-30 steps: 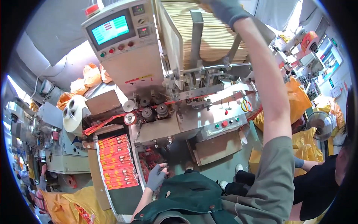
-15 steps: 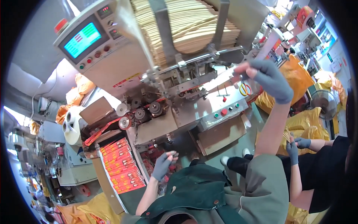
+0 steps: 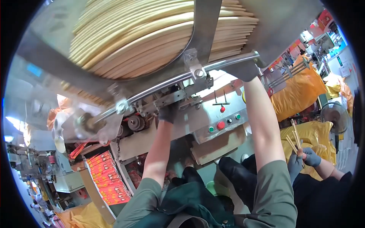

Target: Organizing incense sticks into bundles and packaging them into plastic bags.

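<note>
Pale wooden chopsticks (image 3: 152,49) lie stacked in the machine's hopper, behind a curved metal guard (image 3: 207,32). A shiny steel rod (image 3: 159,89) runs along the front below the stack. My left hand (image 3: 166,114), in a grey glove, reaches in under the rod among the metal linkages; its fingers are hidden behind them. Gloved too, my right hand (image 3: 247,72) is up at the rod's right end, beside the hopper. Its fingers are out of sight behind the machine parts, and whatever either hand touches does not show.
A panel of buttons (image 3: 220,125) faces me below the linkages. Left stands a carton with red packets (image 3: 108,178). At right a co-worker's gloved hands (image 3: 304,159) hold several chopsticks (image 3: 294,138), near yellow sacks (image 3: 319,135) and a fan (image 3: 334,116).
The view has come closer to the hopper. My left hand has risen from beside my body into the linkages; my right has gone from mid-air to the rod's right end.
</note>
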{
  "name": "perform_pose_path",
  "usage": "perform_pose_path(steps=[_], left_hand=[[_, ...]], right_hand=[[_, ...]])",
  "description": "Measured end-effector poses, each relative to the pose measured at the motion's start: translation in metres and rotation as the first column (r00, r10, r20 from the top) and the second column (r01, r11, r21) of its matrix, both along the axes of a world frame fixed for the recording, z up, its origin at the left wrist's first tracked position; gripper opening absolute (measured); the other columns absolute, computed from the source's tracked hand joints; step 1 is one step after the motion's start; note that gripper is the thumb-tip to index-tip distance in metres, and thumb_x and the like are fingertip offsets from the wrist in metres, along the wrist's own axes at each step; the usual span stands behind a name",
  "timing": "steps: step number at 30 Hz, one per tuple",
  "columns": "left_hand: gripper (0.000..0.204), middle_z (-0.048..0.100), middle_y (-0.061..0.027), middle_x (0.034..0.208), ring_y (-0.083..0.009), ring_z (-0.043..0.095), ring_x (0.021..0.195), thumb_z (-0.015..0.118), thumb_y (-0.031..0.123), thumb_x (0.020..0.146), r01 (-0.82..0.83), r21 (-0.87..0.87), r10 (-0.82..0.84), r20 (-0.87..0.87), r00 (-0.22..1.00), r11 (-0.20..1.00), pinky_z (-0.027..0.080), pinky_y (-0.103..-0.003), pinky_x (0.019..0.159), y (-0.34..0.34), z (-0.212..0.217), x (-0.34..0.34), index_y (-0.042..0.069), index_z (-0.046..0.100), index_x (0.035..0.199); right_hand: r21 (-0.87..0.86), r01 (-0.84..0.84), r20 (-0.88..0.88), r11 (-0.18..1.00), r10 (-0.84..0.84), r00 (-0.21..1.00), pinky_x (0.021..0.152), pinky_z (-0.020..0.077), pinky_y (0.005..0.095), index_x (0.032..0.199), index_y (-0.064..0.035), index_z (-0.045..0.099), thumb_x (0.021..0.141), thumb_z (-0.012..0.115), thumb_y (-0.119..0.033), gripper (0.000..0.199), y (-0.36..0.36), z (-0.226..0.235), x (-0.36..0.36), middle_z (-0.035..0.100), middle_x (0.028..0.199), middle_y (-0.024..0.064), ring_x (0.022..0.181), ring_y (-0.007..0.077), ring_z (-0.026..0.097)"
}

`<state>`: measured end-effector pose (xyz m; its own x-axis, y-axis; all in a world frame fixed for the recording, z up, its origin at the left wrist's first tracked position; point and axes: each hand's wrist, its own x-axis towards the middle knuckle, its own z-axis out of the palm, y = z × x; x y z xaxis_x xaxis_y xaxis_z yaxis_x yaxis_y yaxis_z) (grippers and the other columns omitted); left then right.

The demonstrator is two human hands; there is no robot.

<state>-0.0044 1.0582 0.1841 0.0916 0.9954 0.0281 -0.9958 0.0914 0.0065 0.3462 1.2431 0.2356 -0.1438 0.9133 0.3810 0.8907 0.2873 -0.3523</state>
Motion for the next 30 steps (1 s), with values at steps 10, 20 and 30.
perform_pose_path(steps=[10,20,30], left_hand=[[0.049,0.038,-0.0129,0.138,-0.0264,0.034,0.129,0.036,0.032,0.091,0.257,0.063,-0.214,0.759,0.615,0.964,0.024,-0.039,0.109,0.040,-0.024,0.013,0.006,0.038,0.133],[0.044,0.046,-0.0148,0.131,-0.0294,0.043,0.122,0.038,0.033,0.089,0.192,0.080,0.208,-0.356,-0.911,0.978,0.031,-0.042,0.104,0.037,-0.017,0.003,0.010,0.047,0.126],[0.048,0.044,-0.0113,0.134,-0.0301,0.038,0.124,0.034,0.040,0.091,0.148,-0.099,0.064,-0.579,-0.813,0.984,0.026,-0.046,0.106,0.019,0.021,0.014,0.011,0.046,0.127]], right_hand=[[0.353,0.208,-0.390,0.912,-0.059,0.919,0.074,0.0452,0.0388,0.090,0.0005,0.062,0.086,0.053,-0.025,0.027,-0.112,0.030,-0.063,0.062,0.083,0.0176,0.080,0.0290,0.061],[-0.303,0.320,-0.384,0.898,-0.423,0.821,0.086,0.0432,0.0329,0.113,-0.0020,0.055,0.086,0.057,-0.031,0.040,-0.050,0.105,-0.045,0.060,0.103,0.0102,0.099,0.0211,0.055],[0.361,0.210,-0.553,0.908,0.027,0.832,0.066,0.0461,0.0355,0.101,0.0036,0.055,0.086,0.053,-0.024,0.032,-0.112,0.040,-0.080,0.063,0.089,0.0156,0.075,0.0278,0.059]])
